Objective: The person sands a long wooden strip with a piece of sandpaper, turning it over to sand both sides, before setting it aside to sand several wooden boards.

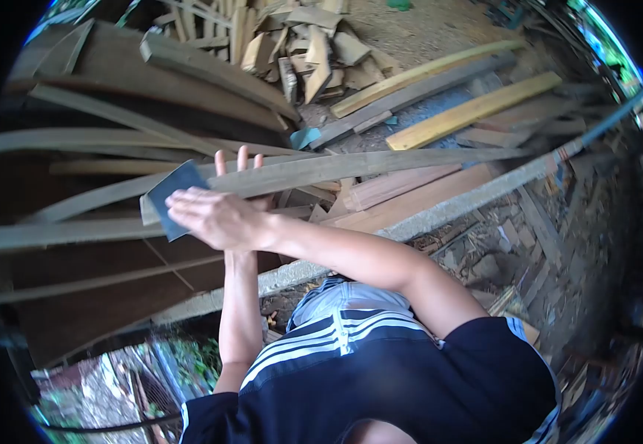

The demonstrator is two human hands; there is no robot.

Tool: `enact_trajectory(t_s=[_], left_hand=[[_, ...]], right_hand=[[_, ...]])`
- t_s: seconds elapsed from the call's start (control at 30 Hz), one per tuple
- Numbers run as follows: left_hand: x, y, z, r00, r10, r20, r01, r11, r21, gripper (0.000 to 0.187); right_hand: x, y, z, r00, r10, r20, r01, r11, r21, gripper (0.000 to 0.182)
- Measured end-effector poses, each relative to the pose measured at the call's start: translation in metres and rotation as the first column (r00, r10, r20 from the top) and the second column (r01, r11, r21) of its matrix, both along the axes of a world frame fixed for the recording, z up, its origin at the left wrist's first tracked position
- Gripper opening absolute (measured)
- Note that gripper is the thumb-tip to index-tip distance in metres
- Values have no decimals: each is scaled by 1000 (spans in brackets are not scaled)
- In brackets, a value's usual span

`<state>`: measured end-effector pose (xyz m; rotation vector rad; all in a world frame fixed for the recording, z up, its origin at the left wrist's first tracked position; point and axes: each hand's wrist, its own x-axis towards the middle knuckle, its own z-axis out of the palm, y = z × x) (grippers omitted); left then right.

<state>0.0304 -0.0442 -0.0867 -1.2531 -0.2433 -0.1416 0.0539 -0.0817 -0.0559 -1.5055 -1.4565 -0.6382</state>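
My right hand [221, 219] presses a dark grey sheet of sandpaper [179, 180] flat on the near end of a long wooden plank [351, 169]. Its fingers lie together over the sheet. From beneath, my left hand [242, 160] grips the same plank, fingertips showing past the far edge; the palm and thumb are hidden by the wood and my right hand. My right forearm crosses over my left wrist. The plank reaches away to the right, its far end resting near a long pale beam.
Several other planks [92, 232] lie to the left, over dark brown boards [106, 296]. Cut wood scraps [317, 55] are heaped at the top. Yellowish boards [477, 111] lie at upper right. A pale long beam [440, 209] runs diagonally between my body and the planks.
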Motion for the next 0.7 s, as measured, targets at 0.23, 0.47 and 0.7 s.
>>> enact_trajectory(t_s=[0.23,0.47,0.7], left_hand=[[0,3,13,922,384,-40,-80,292,953,51],[15,-22,7,913,407,24,-123,219,968,70],[41,-30,20,894,406,189,-238,73,969,101]], right_hand=[[27,-88,-33,977,-127,-172,109,988,-109,32],[78,-218,-115,566,-720,-402,659,688,-303,35],[64,-202,-91,713,-624,-320,571,782,-251,37]])
